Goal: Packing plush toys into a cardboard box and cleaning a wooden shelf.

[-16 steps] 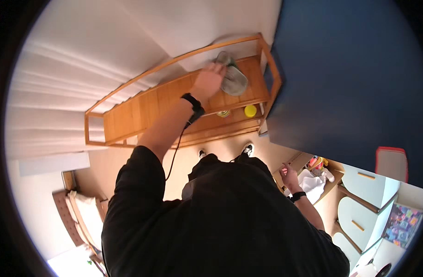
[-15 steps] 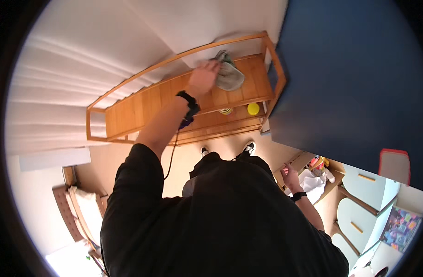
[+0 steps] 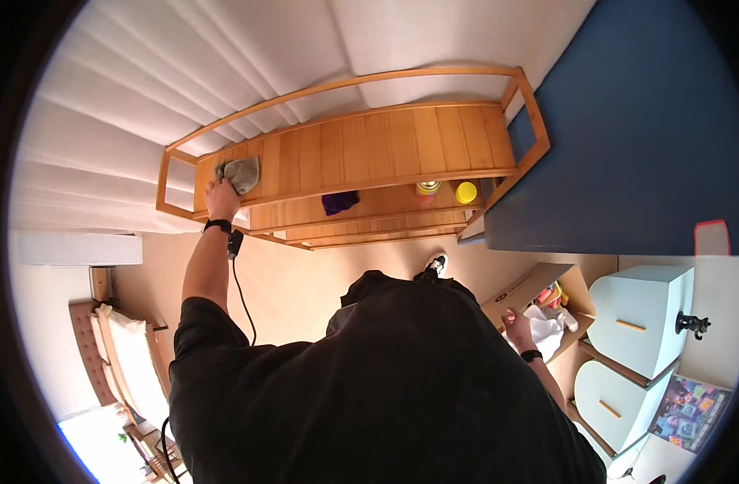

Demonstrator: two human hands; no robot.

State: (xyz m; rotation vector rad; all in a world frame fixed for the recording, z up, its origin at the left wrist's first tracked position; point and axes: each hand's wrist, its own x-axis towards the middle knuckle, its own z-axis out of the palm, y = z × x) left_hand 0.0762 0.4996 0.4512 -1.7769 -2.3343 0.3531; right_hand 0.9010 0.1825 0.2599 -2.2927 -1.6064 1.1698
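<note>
My left hand (image 3: 222,200) is at the left end of a wooden shelf unit's top board (image 3: 337,153). Its fingers are closed on the near-left part of a grey-green cloth (image 3: 244,175), which lies bunched on the board. My right hand (image 3: 518,331) hangs low at my right side, its fingers loosely bent and apart, with nothing seen in them. Behind it, in this view, is an open cardboard box (image 3: 531,289).
The lower shelf bears a dark purple cloth (image 3: 340,202), a can (image 3: 427,189) and a yellow-lidded container (image 3: 465,193). A rail (image 3: 345,82) runs behind the top board. A dark blue panel (image 3: 620,153) stands right, with pale blue drawers (image 3: 632,310) nearer me. Pale curtains (image 3: 144,121) hang left.
My left hand has swept the grey-green cloth from the right part of the top board to its left end. The purple cloth on the lower shelf has come into fuller view. My right hand stays low.
</note>
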